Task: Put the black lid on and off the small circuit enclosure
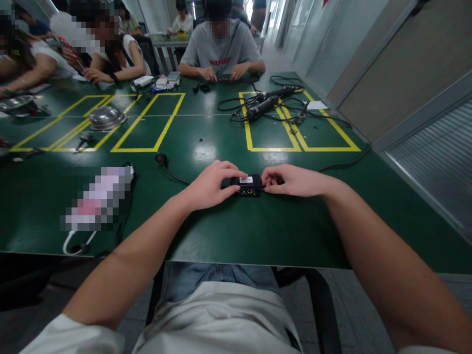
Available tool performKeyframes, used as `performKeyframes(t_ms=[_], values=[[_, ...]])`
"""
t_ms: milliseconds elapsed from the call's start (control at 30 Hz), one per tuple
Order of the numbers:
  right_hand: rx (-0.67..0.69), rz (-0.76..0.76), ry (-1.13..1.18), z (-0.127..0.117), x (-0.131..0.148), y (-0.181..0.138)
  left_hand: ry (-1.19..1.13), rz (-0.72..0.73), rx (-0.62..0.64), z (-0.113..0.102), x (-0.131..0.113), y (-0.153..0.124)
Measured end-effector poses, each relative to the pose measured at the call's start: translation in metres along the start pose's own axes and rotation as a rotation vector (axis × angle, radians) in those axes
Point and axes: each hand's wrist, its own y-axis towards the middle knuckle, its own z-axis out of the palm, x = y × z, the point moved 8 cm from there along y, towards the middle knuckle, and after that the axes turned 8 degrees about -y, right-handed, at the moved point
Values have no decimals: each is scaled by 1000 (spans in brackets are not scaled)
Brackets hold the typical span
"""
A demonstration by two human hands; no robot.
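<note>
A small black box-shaped device (pixel 246 185) with a white label on top lies on the green table (pixel 236 231) in front of me. My left hand (pixel 212 184) grips its left end, fingers curled over the top. My right hand (pixel 291 180) pinches its right end with the fingers closed. A black cable (pixel 167 169) with a round plug lies just left of my left hand.
Yellow taped rectangles (pixel 298 142) mark the table. Electric screwdrivers with tangled black cables (pixel 265 105) lie at the far right. A metal bowl (pixel 105 118) sits far left. A blurred object (pixel 99 196) with a white cord is near left. Several people sit across and along the left side.
</note>
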Motion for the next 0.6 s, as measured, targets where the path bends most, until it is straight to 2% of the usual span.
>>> performKeyframes(t_ms=[67, 133, 600], values=[[-7, -5, 13, 0, 0, 0, 0, 3, 81, 9, -1, 0], [-13, -11, 20, 0, 1, 0, 6, -11, 108, 13, 0, 0], [-3, -7, -35, 2, 2, 0, -48, -52, 87, 13, 0, 2]])
